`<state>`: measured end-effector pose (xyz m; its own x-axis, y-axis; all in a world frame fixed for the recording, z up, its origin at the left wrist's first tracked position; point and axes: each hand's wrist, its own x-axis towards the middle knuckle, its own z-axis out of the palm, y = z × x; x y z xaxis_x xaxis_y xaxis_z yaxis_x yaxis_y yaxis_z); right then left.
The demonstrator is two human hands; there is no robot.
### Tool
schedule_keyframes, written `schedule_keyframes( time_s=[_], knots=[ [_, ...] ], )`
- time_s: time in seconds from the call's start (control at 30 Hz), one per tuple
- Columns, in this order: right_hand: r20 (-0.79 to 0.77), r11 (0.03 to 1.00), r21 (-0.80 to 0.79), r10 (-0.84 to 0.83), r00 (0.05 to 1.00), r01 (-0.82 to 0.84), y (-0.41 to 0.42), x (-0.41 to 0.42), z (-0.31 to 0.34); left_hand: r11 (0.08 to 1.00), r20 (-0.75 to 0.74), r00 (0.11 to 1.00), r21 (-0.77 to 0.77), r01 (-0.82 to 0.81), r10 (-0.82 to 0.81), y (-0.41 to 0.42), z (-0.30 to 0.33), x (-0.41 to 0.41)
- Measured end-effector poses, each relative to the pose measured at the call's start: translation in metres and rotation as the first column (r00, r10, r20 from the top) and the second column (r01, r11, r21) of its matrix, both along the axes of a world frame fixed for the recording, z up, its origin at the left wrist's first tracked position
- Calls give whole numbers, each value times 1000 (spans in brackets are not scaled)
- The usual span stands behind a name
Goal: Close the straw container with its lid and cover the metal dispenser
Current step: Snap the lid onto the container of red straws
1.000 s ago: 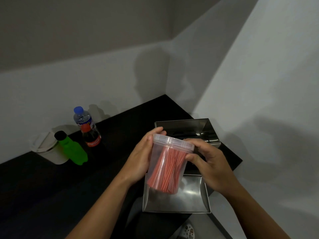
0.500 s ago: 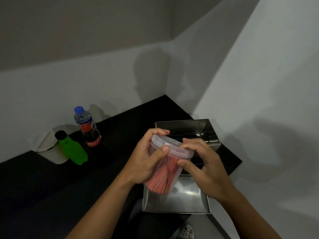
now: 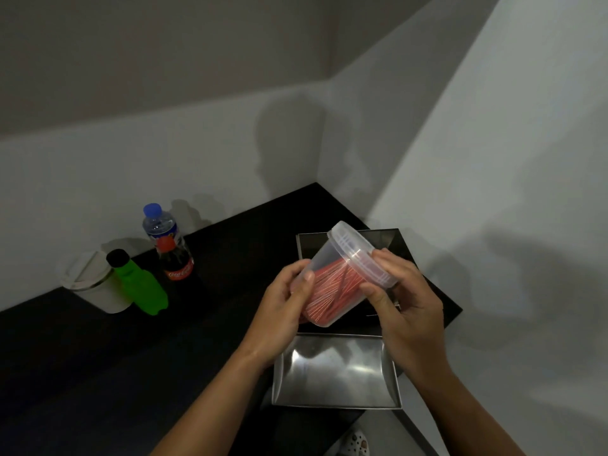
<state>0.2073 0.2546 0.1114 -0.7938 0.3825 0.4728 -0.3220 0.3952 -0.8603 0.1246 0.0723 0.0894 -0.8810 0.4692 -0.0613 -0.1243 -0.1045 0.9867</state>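
A clear plastic straw container (image 3: 332, 291) full of red straws is tilted, its top pointing up and to the right. Its clear lid (image 3: 358, 255) sits on the mouth. My left hand (image 3: 283, 311) grips the container's body from the left. My right hand (image 3: 404, 304) holds the lid's rim, thumb and fingers around it. Behind and below them stands the metal dispenser (image 3: 391, 241), an open steel box. Its steel cover (image 3: 335, 370) lies upside down at the counter's near edge.
A black counter (image 3: 164, 357) runs into a white wall corner. At the left stand a white lidded cup (image 3: 92, 284), a green bottle (image 3: 141, 284), a cola bottle (image 3: 176, 261) and a blue-capped bottle (image 3: 158, 222). A shoe (image 3: 355, 442) shows on the floor below.
The container has swung from nearly upright to steeply tilted, lid toward the right. My right hand has shifted onto the lid's rim, and my left hand has slid lower along the body.
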Motion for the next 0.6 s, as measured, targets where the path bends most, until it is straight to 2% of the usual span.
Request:
schedule_keyframes(
  time_s=[0.17,0.23,0.4,0.5,0.6],
  knots=[
    [114,997,-48,69,991,-64,-12,4,-7,976,69,976,59,-212,208,14,1,11],
    [194,995,-60,95,976,-84,-10,4,-1,964,50,966,66,-257,254,16,2,10],
    [320,981,-145,168,933,-127,-1,-4,24,978,-85,975,58,-200,205,17,8,8],
    [363,977,-150,196,911,-151,-4,-7,29,973,-85,972,87,-212,220,21,11,11],
    [328,974,-126,219,919,-187,-11,-6,30,965,-53,968,109,-237,244,22,14,10]
  ],
)
